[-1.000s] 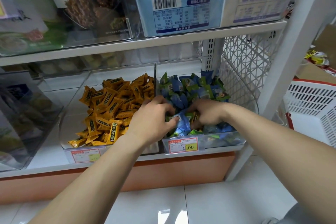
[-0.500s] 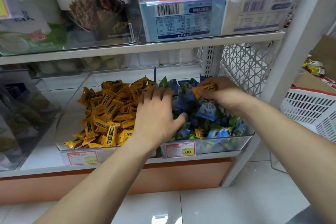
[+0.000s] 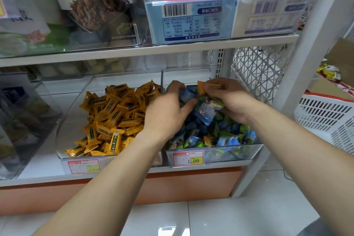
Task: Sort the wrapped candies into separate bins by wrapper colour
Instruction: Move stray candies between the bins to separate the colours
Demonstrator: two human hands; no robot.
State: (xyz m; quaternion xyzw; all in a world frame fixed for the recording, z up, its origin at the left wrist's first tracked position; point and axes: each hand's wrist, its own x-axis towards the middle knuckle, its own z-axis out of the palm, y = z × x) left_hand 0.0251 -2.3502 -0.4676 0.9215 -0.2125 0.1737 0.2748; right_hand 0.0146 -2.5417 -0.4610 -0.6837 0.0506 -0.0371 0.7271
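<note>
Two clear bins stand side by side on the lower shelf. The left bin [image 3: 64, 156] is full of orange candies [image 3: 115, 115]. The right bin [image 3: 233, 153] holds blue and green candies [image 3: 226, 136], with a stray orange one [image 3: 208, 140] near its front. My right hand [image 3: 235, 101] is over the back of the right bin and pinches an orange candy [image 3: 207, 84] in its fingertips. A blue-green candy [image 3: 207, 107] lies just under that hand. My left hand [image 3: 166, 113] crosses the divider, its blurred fingers spread among the blue candies [image 3: 184, 94].
An upper shelf [image 3: 172, 48] with boxed snacks and a price tag hangs close above the bins. A white lattice panel [image 3: 254, 71] closes the shelf's right side. A white plastic basket [image 3: 325, 120] stands at the right. Another clear bin [image 3: 24, 120] sits at the left.
My right hand has lifted an orange candy out of the blue-green pile and carried it to the back of the right bin. My left hand moved from the bin's front to over the divider.
</note>
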